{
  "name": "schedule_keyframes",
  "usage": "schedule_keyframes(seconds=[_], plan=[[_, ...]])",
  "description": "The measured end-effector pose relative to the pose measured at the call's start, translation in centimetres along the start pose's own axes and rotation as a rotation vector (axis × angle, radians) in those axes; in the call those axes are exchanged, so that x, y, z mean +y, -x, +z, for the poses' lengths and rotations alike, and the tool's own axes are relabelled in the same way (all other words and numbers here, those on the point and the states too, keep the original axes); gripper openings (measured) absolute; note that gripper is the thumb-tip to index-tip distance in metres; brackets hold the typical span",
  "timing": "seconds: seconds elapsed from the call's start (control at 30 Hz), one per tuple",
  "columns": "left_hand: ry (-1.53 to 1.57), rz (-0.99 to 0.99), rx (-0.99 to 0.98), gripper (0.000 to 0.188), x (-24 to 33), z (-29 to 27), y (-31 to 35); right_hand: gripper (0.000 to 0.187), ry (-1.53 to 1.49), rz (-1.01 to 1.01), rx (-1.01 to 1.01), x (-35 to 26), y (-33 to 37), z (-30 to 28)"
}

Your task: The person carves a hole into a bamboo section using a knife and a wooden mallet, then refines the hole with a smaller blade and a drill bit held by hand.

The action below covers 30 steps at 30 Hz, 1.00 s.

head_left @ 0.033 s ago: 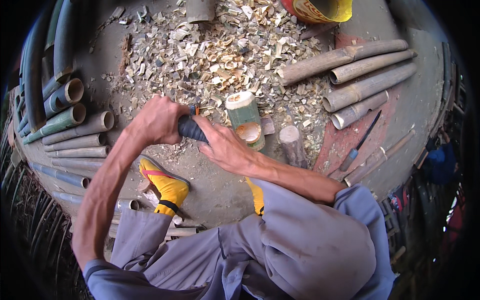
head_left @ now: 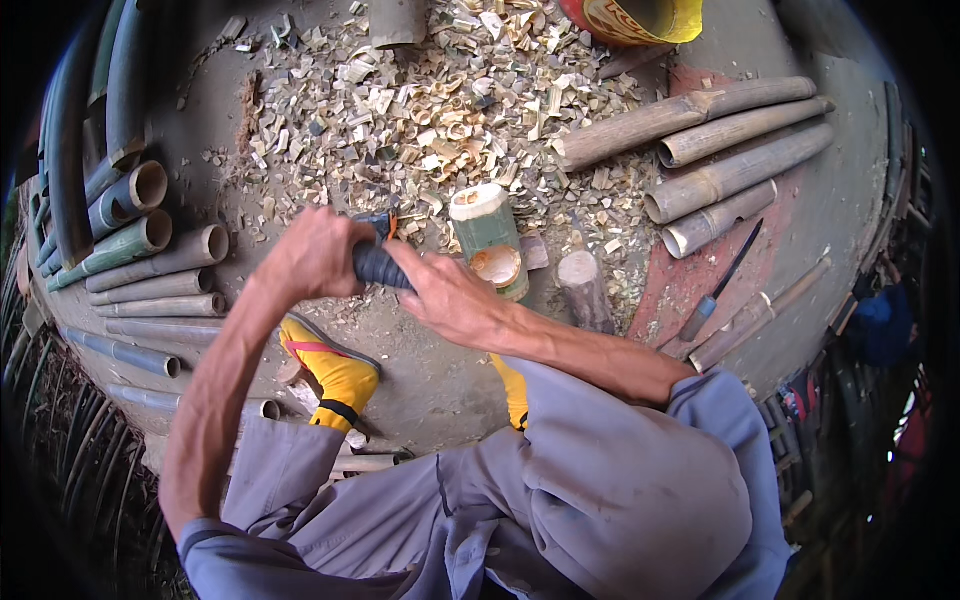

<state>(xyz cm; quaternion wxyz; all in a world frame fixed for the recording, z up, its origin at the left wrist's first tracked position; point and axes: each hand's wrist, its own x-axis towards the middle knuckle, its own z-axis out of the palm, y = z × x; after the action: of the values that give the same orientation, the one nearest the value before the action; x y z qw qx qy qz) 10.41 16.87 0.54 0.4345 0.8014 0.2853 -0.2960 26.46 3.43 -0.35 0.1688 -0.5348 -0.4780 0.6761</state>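
Both hands meet in front of my left foot around a dark, ribbed cylindrical piece (head_left: 382, 266) that looks like a wrapped handle. Closed about its left end is my left hand (head_left: 312, 252); a dark part with an orange edge (head_left: 380, 224) shows just beyond its knuckles. At the other end, my right hand (head_left: 452, 298) has its fingers closed on the piece, their tips partly hidden. Just past the right hand stands a green bamboo section (head_left: 487, 238) with a pale cut top and a scooped opening low on its side.
Bamboo chips (head_left: 440, 110) cover the ground ahead. A short log (head_left: 585, 290) stands right of the green section. Bamboo poles (head_left: 740, 175) lie at right, near a long-bladed tool (head_left: 720, 285). More bamboo tubes (head_left: 150, 230) are stacked at left. A red-yellow container (head_left: 640, 22) sits far off.
My left hand has dropped slightly toward me, and the ribbed piece has tilted. More of the dark part with the orange edge shows. My right hand has barely moved.
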Motion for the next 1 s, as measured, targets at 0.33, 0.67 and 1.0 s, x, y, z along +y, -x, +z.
schedule_keyframes(seconds=[0.33, 0.67, 1.0], plan=[[-0.147, 0.046, 0.071, 0.023, 0.2, 0.2, 0.6, 0.046, 0.169, -0.184, 0.252, 1.3, 0.8, 2.3], [0.714, -0.292, 0.024, 0.038, 2.9, 15.4, 4.8, 0.04, 0.573, -0.347, -0.315, 1.8, 2.4, 0.9], [0.325, -0.224, -0.142, 0.029, 0.4, 5.0, 1.2, 0.034, 0.294, -0.117, -0.232, 2.6, -0.8, -0.5]])
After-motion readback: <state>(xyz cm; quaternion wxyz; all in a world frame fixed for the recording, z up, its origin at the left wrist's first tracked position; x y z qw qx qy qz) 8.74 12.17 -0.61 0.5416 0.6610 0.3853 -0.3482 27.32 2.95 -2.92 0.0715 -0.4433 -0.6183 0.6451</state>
